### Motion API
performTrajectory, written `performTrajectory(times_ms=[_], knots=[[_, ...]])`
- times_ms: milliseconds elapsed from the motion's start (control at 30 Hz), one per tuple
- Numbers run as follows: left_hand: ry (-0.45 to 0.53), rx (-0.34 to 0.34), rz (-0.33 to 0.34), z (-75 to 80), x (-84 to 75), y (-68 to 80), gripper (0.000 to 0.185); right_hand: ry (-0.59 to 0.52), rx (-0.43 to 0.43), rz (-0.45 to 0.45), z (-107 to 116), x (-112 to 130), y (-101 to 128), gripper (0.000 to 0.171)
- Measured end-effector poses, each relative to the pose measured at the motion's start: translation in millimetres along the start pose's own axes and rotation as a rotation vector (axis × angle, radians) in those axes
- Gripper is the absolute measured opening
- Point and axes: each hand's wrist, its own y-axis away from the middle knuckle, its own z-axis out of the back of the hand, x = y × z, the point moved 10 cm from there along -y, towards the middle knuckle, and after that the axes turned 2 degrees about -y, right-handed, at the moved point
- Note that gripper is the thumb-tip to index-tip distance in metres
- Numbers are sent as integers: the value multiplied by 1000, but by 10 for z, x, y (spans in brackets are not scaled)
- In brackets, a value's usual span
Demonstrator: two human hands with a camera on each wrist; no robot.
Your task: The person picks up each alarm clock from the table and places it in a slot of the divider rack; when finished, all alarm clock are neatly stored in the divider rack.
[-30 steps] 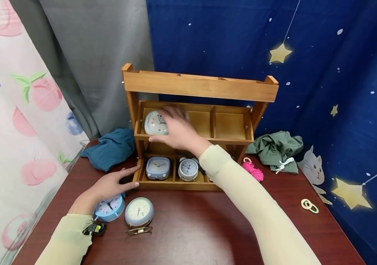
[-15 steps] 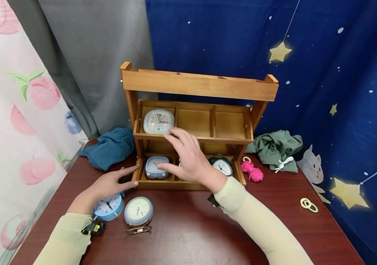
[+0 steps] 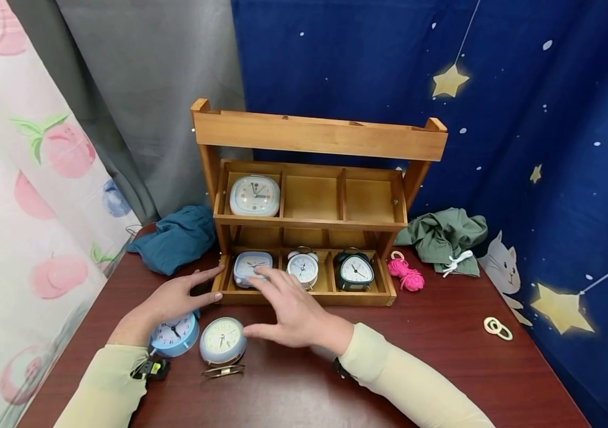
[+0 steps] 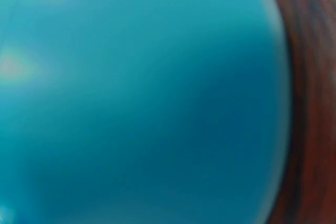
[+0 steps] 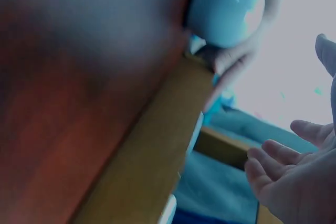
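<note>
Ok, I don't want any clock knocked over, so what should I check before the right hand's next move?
1. Right hand free of any load: ok, it holds nothing.
2. Round pale-blue clock with a cream face gripped: not ok, the right thumb is only beside it.
3. Thumb touching that clock: cannot tell.
4. Left hand at the brown wooden rack: ok, fingertips at its lower left end.
5. Rounded white clock with a pale-blue rim within its left-hand compartment: ok.
6. Bright-blue round clock unobstructed: not ok, the left hand partly covers it in the head view.
</note>
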Motion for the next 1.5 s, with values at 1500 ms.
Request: performTrajectory(times_ms=[1500], knots=[[-5,-9,-6,13,-20,3,87,-2,388,-20,-925,140,-55,85]])
